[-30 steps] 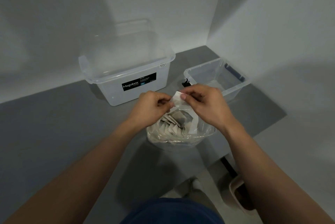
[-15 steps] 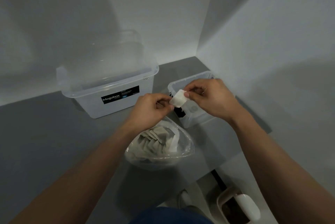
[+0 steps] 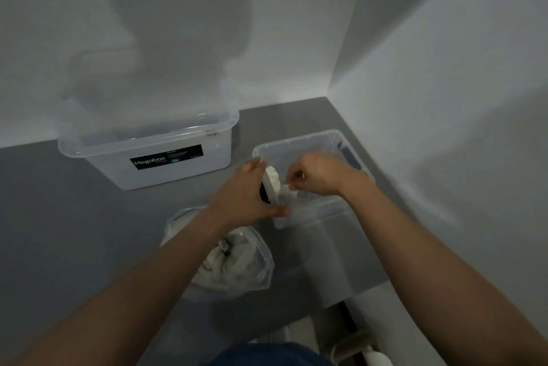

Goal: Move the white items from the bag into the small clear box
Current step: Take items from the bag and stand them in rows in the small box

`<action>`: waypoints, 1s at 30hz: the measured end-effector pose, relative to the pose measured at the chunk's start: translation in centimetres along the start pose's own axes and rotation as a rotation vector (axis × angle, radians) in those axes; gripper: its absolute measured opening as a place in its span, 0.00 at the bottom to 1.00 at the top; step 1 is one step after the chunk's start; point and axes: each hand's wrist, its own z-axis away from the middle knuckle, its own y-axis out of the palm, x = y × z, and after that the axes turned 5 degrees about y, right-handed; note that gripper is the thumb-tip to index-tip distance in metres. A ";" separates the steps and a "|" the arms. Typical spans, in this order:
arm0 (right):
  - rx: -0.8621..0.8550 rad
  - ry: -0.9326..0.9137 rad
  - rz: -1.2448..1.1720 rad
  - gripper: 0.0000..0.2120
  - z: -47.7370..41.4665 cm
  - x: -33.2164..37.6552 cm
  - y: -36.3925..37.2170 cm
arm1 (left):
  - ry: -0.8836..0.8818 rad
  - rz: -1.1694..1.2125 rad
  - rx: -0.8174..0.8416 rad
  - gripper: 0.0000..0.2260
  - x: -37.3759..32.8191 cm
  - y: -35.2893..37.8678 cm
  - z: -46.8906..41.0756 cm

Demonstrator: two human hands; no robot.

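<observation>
The small clear box [image 3: 299,137] stands at the right of the grey table, near the wall corner. My left hand [image 3: 244,196] grips its left end, thumb at the near corner and fingers over the rim. A white item [image 3: 272,177] sits just inside that wall. My right hand [image 3: 321,174] is over the box's inside and pinches another white item [image 3: 290,193] that hangs low in it. The clear plastic bag [image 3: 240,264] with several white items lies on the table under my left forearm.
A large clear box [image 3: 148,140] with a black label stands at the back left against the wall. White walls close the table at the back and right. The table's front edge [image 3: 341,297] drops to the floor, where a slipper [image 3: 367,349] lies.
Both hands moved right and forward from above the bag to the small box. The left hand let go of the white item and took hold of the box's left end; the right lowered its item inside.
</observation>
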 end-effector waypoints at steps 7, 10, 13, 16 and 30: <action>0.157 -0.019 0.049 0.06 -5.8 0.2 4.5 | -0.022 -0.118 -0.001 0.56 -0.2 0.6 -0.3; 0.141 -0.005 0.083 0.03 -6.8 0.3 5.4 | -0.032 -0.151 0.004 0.55 -0.6 0.2 -0.1; 0.112 -0.013 0.115 0.05 -7.2 0.3 5.7 | -0.045 -0.174 0.010 0.56 -0.6 0.1 -0.1; 0.087 -0.019 0.116 0.06 -7.3 0.2 5.6 | -0.043 -0.181 0.020 0.56 -0.7 0.0 -0.1; -0.467 -0.024 -0.441 0.07 3.7 4.2 1.0 | 0.187 -0.052 -0.466 0.15 4.0 -2.9 6.9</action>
